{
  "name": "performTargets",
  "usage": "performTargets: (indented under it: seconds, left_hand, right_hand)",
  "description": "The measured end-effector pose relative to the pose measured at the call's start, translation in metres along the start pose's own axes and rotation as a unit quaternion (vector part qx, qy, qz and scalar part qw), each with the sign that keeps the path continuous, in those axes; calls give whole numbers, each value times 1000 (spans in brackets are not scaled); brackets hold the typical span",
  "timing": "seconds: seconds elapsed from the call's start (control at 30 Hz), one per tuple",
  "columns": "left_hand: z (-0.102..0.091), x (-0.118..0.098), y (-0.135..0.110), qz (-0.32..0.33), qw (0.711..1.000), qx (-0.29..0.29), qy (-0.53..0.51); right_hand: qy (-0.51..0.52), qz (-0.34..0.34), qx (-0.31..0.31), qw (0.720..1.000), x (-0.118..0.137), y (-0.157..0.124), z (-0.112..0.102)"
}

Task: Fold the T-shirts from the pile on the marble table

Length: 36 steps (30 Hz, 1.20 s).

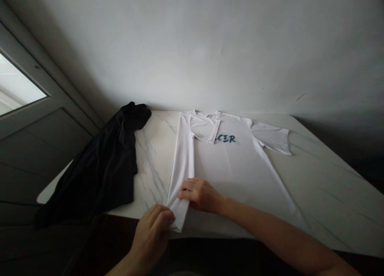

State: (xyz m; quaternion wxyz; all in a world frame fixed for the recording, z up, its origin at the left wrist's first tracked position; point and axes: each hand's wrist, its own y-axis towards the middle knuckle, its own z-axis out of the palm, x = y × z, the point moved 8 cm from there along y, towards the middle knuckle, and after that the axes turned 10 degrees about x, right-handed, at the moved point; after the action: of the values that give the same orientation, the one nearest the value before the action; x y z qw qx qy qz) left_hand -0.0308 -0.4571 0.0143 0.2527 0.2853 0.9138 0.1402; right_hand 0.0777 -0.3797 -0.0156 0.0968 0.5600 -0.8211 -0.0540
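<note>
A white T-shirt [234,172] with dark green lettering lies spread on the marble-patterned table, collar toward the wall. Its left side is folded inward in a long strip, and that sleeve lies across the chest, covering part of the print. The right sleeve is stretched out flat. My left hand [154,228] is closed on the bottom left corner of the folded strip, at the table's front edge. Slightly higher up, my right hand [202,194] has its fingers curled on the inner edge of the same strip; the fingertips' undersides are hidden.
A black garment [105,168] lies crumpled at the table's left end and hangs over the front edge. The marble-patterned table [330,184] stands against a pale wall [210,48]. At the far left is a door [45,136] with a glass pane.
</note>
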Motion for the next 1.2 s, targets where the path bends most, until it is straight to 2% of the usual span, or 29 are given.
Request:
performTargets:
  seconds: [0.1,0.27,0.37,0.47,0.57,0.7,0.77,0.83,0.9,0.93,0.97,1.03,1.1,1.2]
  left_hand:
    - [7,-12,-14,62,996,-47,43]
    - [27,3,-46,15,983,-122,137]
    - [28,6,-53,31,983,-134,123]
    - [21,0,-56,80,983,-144,82]
    - [20,-7,-58,121,982,-130,59]
    - [24,-9,-61,128,987,-84,54]
    - [16,-6,-60,127,989,-62,32]
    - [0,5,-50,119,992,-26,-19]
    - [-19,22,-22,93,994,20,-57]
    - [-28,35,1,72,995,42,-53]
    - [-35,49,28,46,997,59,-28]
    - [-38,78,94,21,994,98,33]
    - [-17,105,167,29,984,158,71]
    - [47,145,255,39,950,282,128]
  right_hand:
    - [-26,-20,-20,999,18,-7,1]
    - [-74,-53,-49,995,51,-24,0]
    - [-76,-55,-77,993,59,-34,-6]
    - [-73,-68,-97,990,62,-44,-11]
    - [-76,-84,-82,990,62,-50,-5]
    - [-72,-95,-44,992,64,-53,8]
    - [-47,-97,-14,994,66,-53,11]
    - [5,-114,16,993,66,-52,9]
    - [72,-116,27,990,54,-46,0]
    - [100,-88,21,991,39,-39,-6]
    - [118,-37,10,992,17,-31,-12]
    - [112,113,-11,987,-42,-10,-21]
    - [62,220,3,973,-96,13,-21]
    - [22,231,71,970,-146,50,-4]
